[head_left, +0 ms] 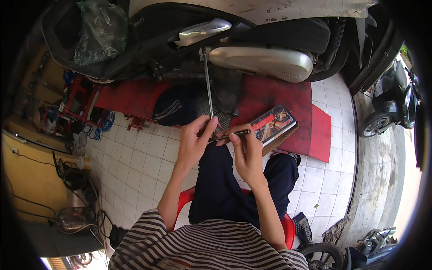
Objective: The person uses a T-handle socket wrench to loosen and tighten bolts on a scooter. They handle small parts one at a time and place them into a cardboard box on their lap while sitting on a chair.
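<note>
My left hand (198,139) grips the lower end of a long thin metal bar (207,83), which rises to the underside of a scooter (306,31), beside its silver elongated cover (265,60). My right hand (246,153) is closed around a short dark metal handle (241,133), held crosswise at the bar's lower end; exactly how the two join is hidden by my fingers. A printed cardboard box (274,123) lies just beyond my right hand on the red lift platform (317,135).
A crumpled bag (99,31) sits on the scooter. Dark cloth (168,105) lies on the platform. Red metal framework (85,99), blue hoses (106,125) and cables are at left. I sit on a red chair (288,229). Other scooters (391,96) stand at right.
</note>
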### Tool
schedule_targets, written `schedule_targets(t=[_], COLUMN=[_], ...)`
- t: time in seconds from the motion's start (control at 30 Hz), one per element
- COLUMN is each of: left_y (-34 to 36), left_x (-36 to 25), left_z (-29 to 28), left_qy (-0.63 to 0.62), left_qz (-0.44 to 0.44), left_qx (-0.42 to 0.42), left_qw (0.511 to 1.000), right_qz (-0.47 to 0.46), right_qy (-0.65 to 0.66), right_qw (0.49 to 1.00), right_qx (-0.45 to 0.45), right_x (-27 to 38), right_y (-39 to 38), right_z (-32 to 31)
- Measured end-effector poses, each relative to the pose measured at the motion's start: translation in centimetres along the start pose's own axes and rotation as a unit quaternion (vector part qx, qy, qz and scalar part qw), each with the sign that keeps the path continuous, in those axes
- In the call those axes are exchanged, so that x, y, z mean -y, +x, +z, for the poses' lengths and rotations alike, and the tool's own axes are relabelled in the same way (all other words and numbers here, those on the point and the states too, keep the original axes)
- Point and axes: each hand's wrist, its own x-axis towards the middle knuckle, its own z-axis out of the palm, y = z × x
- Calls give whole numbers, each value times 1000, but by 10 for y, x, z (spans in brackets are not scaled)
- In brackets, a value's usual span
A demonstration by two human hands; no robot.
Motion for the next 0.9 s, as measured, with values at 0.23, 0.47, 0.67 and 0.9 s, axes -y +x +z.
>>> schedule_targets(t=[0.23, 0.47, 0.67, 0.9], left_y=[7, 11, 9, 13], left_x=[-1, -2, 8, 13], left_z=[-7, -9, -14, -18], left_qy=[35, 14, 18, 27], left_qz=[-6, 0, 8, 26], left_qx=[15, 14, 16, 37], left_qw=[999, 1000, 1000, 999], right_qz=[16, 26, 24, 26], right_qy=[19, 29, 44, 51], right_qw=[1000, 999, 997, 996], right_qx=[-18, -30, -67, -63], right_x=[-5, -10, -12, -9], right_y=[1, 2, -3, -3], right_z=[5, 10, 20, 21])
